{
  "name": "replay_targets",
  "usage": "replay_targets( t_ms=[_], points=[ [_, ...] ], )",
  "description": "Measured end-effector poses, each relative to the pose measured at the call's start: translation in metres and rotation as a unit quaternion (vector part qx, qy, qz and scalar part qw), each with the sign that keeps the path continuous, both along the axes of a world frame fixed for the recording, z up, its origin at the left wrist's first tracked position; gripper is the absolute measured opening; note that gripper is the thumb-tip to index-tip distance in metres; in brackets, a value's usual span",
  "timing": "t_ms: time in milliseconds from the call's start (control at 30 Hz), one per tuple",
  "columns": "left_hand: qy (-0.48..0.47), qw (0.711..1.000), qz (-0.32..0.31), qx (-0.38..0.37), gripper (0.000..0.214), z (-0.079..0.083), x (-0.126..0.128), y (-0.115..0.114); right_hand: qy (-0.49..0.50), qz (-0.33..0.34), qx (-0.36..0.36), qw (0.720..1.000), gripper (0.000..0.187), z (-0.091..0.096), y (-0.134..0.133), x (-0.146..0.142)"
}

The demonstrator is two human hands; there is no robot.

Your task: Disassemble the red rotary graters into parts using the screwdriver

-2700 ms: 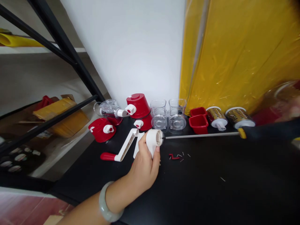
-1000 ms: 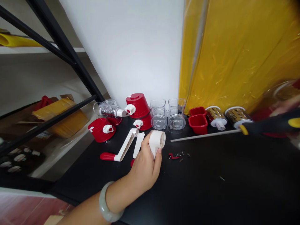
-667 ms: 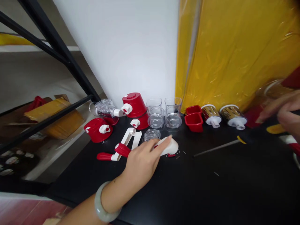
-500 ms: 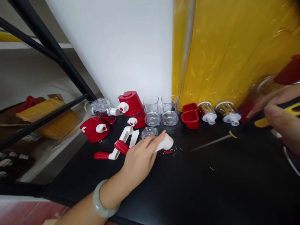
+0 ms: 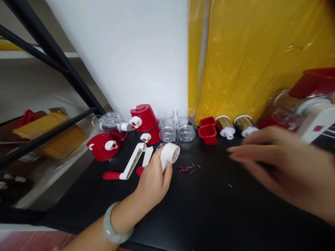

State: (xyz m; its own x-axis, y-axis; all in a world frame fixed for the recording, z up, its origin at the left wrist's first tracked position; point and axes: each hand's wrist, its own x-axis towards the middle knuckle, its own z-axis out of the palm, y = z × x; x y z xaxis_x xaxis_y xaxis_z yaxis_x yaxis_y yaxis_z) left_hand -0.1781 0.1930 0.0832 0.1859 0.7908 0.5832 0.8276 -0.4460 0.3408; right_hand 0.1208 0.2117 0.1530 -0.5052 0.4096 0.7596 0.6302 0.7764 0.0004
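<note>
My left hand [image 5: 154,174], a pale bangle on its wrist, is closed around a white plastic crank arm [image 5: 167,155]. The part's round hollow end points up and right; its lower part is hidden in my palm. My right hand [image 5: 285,167], smeared by motion, hovers over the right side of the table with fingers stretched leftward and apart, nothing visible in them. A bit of yellow shows behind its fingers. Between the hands lie a small red bent piece [image 5: 184,169] and several small metal pins or screws [image 5: 193,165].
On the black table [image 5: 199,212], left, lie white cranks with red grips [image 5: 128,165]. Red bases [image 5: 143,116], clear plastic housings [image 5: 185,129], red hoppers [image 5: 208,132] and grater drums [image 5: 224,126] line the back. An assembled grater [image 5: 314,101] stands right. A black rack frame [image 5: 68,69] is left.
The screwdriver that was in my right hand is no longer visible there, and that hand has moved left. My left hand has tilted the crank arm more upright, its round end now turned right.
</note>
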Motion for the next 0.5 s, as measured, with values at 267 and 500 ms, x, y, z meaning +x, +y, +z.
replay_targets(
  t_ms=[267, 500],
  points=[
    [-0.037, 0.999, -0.026, -0.019, 0.043, 0.0, 0.003, -0.003, -0.119, 0.123, -0.096, 0.98, 0.021, -0.017, 0.026, -0.075],
    [-0.046, 0.998, -0.046, -0.018, 0.048, -0.003, 0.002, -0.006, -0.106, 0.104, -0.086, 0.985, 0.019, -0.025, 0.027, -0.088]
  ],
)
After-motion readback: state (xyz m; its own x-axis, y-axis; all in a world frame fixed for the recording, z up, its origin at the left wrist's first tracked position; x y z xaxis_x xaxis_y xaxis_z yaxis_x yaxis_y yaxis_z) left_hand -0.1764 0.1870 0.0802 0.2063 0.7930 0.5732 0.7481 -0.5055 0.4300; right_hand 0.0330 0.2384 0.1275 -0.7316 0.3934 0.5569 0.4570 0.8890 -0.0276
